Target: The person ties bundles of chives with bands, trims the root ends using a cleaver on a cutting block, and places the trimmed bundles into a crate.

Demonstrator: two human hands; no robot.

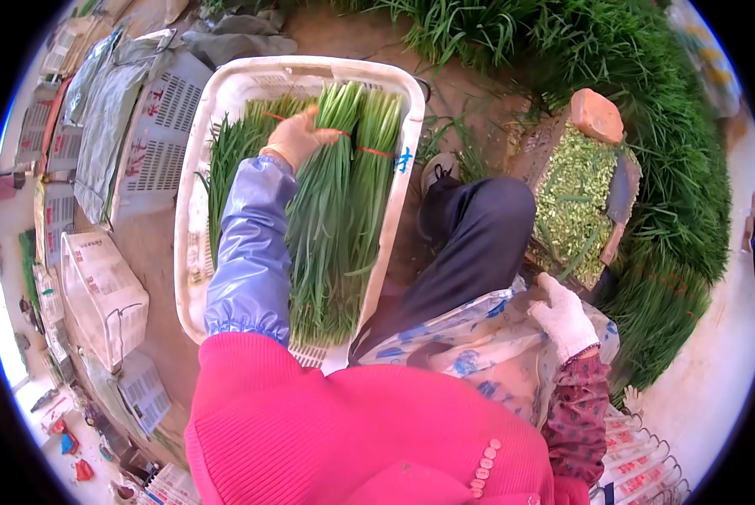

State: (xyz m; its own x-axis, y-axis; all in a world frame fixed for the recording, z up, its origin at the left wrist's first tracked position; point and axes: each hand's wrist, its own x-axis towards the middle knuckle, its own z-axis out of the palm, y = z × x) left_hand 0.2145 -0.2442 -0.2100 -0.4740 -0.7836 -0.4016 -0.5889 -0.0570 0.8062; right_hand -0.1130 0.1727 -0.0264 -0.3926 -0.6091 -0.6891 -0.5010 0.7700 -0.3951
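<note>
My left hand (295,138), in a tan glove, is at the red band of a bundle of garlic chives (328,181). Its thumb lies over the stems; the other fingers are partly hidden. This bundle lies in a white plastic crate (194,202), pale stem ends away from me. Another banded bundle (376,168) lies to its right, and more chives (241,143) fill the left side. My right hand (560,320), in a white glove, hovers by the flowered apron (470,358) with fingers apart and nothing visible in it.
Beyond my right hand sits a container of chopped stem pieces (575,198) with a brick-like orange block (596,116) on its far end. Heaped chives (672,160) line the right side. White crates (165,118) stand at left, with another basket (104,282) nearer.
</note>
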